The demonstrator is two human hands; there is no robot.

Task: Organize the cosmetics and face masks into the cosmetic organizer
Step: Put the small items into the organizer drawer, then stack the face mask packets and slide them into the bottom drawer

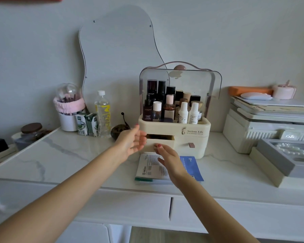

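Observation:
A cream cosmetic organizer (pixel 191 127) stands on the white marble table, its clear lid raised. Several cosmetic bottles (pixel 165 106) fill its top tray. Its left drawer (pixel 162 141) is pulled slightly out, and something dark shows inside. My left hand (pixel 130 142) hovers with fingers spread at the drawer's left end. My right hand (pixel 168 158) reaches with a fingertip on the drawer front, holding nothing. A stack of face mask packets (pixel 147 167) lies flat on the table right below the drawer, partly under my right hand; a blue packet (pixel 191 165) sticks out on the right.
Left of the organizer sit a dark hair claw (pixel 118 131), a water bottle (pixel 103 113), two milk cartons (pixel 87 124) and a white brush cup (pixel 68 109). A wavy mirror (pixel 116 50) leans on the wall. Stacked boxes and trays (pixel 270 127) crowd the right side.

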